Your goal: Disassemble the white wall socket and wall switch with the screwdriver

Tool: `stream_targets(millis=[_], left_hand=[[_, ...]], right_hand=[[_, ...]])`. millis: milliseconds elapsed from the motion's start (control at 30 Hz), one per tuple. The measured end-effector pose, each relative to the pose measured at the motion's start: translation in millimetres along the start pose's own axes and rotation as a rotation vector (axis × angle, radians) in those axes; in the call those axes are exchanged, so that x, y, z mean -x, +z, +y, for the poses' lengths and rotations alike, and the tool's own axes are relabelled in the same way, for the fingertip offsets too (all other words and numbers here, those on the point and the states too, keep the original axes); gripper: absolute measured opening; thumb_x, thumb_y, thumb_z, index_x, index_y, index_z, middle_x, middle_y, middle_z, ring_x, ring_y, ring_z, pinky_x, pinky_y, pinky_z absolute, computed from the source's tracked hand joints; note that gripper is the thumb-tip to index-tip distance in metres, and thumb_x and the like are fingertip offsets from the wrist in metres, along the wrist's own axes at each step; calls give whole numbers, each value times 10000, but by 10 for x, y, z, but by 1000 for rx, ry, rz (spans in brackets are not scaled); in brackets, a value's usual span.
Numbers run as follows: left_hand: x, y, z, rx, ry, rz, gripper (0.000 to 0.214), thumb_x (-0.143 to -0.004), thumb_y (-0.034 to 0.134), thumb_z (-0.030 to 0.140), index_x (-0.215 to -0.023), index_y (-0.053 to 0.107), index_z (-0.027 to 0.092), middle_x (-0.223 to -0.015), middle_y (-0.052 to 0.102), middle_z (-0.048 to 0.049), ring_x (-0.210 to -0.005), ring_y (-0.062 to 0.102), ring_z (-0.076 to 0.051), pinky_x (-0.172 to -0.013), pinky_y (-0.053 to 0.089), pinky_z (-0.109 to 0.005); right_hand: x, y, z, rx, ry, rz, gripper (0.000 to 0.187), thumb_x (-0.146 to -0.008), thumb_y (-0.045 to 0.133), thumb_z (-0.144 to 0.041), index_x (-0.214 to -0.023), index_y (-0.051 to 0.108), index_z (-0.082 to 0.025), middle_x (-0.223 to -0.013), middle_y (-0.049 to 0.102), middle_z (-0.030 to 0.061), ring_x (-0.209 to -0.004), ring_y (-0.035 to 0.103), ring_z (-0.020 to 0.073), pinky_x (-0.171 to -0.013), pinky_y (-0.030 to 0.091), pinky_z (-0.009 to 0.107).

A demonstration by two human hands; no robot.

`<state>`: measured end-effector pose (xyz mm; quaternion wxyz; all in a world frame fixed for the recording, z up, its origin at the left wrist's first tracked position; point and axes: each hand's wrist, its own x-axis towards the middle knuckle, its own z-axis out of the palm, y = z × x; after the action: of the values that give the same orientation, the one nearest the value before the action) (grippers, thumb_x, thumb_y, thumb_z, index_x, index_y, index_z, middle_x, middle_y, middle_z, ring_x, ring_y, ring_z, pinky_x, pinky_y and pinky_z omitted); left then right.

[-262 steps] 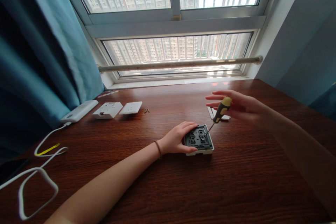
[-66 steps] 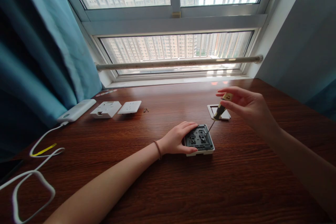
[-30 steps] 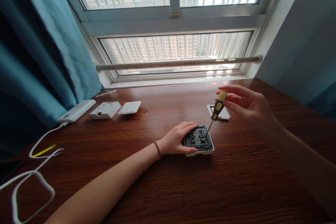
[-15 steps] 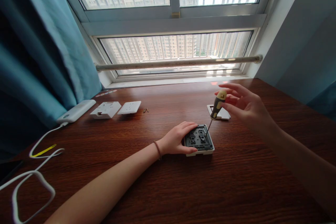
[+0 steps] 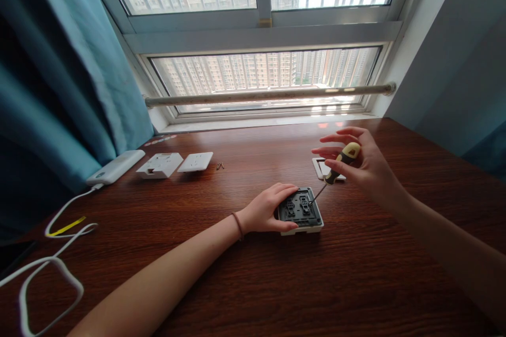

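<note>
A square wall switch [image 5: 299,209] with a dark inner plate and a white base lies on the wooden table. My left hand [image 5: 265,209] grips it from the left, fingers over the far edge and thumb along the near edge. My right hand [image 5: 366,160] holds a yellow-and-black screwdriver [image 5: 343,162] by the handle, between the thumb and the curled fingers. The screwdriver leans over to the right. Its tip meets the dark plate near the right-hand rocker mount; exactly what it touches is too small to tell. Behind it lies a white cover frame [image 5: 318,168], partly hidden by my right hand.
At the back left stand a white box [image 5: 159,166], a white socket plate [image 5: 195,162] and several small screws [image 5: 220,166]. A white power bank [image 5: 115,167] with a white cable [image 5: 63,268] lies by the blue curtain [image 5: 79,63]. The window rises behind the table.
My right hand has tipped the screwdriver handle to the right and slightly down, so the shaft slants more. The tip stays at the switch, and my left hand has not moved.
</note>
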<state>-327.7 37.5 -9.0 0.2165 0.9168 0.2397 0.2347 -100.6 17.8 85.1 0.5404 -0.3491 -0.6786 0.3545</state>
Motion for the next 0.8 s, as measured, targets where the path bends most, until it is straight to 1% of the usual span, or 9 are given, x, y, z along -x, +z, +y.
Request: stream_targets(millis=[100, 233, 333, 400, 467, 533, 667, 733, 800], left_hand=[[-1, 0, 7, 4, 2, 2, 756, -682, 641, 484, -1297, 366, 141, -1259, 460, -159, -1164, 433, -261, -1005, 356, -407], [0, -4, 16, 4, 2, 6, 761, -682, 641, 484, -1302, 359, 144, -1257, 460, -155, -1159, 437, -255, -1004, 358, -399], [1, -7, 15, 5, -2, 2, 761, -683, 641, 485, -1303, 358, 147, -1256, 462, -153, -1157, 439, -255, -1003, 360, -398], [1, -6, 12, 5, -5, 1, 762, -681, 641, 485, -1305, 356, 151, -1257, 462, -152, -1157, 440, -258, -1003, 360, -403], [-1, -4, 10, 4, -6, 2, 762, -681, 641, 487, -1305, 357, 155, -1262, 458, -152, -1163, 436, -263, -1005, 357, -411], [-4, -2, 9, 2, -6, 3, 759, -682, 639, 488, -1303, 359, 152, -1266, 455, -155, -1168, 431, -265, -1008, 354, -413], [-7, -3, 8, 1, -1, 2, 755, -684, 638, 485, -1300, 362, 148, -1256, 462, -156, -1158, 440, -259, -1004, 359, -406], [-7, -4, 4, 1, -1, 3, 758, -681, 642, 484, -1299, 366, 143, -1256, 462, -158, -1160, 438, -259, -1005, 358, -402], [-8, -3, -2, 0, -2, 5, 762, -678, 647, 480, -1297, 369, 134, -1263, 457, -163, -1170, 430, -260, -1012, 351, -398]], right_hand=[[25, -3, -6, 152, -61, -1, 282, -753, 624, -261, -966, 440, -243, -1059, 547, 52, -956, 593, 201, -797, 512, 366], [27, -54, -21, 479, -78, 99, 342, -655, 715, -318, -935, 538, -228, -896, 528, 38, -821, 578, 206, -720, 513, 370], [16, -77, -56, 315, -30, 54, 504, -645, 726, -280, -1083, 478, -249, -820, 548, 11, -767, 600, 189, -682, 530, 346], [10, -81, -85, 144, -7, -21, 537, -679, 692, -239, -1137, 412, -258, -848, 589, 15, -827, 616, 195, -690, 540, 336], [6, -84, -107, 64, 2, -103, 442, -727, 637, -215, -1111, 422, -250, -957, 611, 45, -947, 598, 205, -755, 533, 349], [6, -88, -112, 94, -14, -138, 328, -753, 602, -214, -1057, 479, -236, -1057, 588, 65, -1024, 560, 209, -835, 506, 371], [9, -87, -93, 246, -42, -26, 290, -703, 667, -246, -980, 581, -230, -962, 572, 39, -890, 588, 192, -802, 523, 374], [10, -80, -98, 219, -16, 5, 340, -705, 669, -244, -1035, 586, -242, -904, 583, 25, -839, 606, 183, -776, 539, 371], [8, -71, -120, 113, 8, -17, 405, -746, 623, -222, -1139, 532, -264, -945, 609, 31, -890, 616, 194, -807, 535, 385]])
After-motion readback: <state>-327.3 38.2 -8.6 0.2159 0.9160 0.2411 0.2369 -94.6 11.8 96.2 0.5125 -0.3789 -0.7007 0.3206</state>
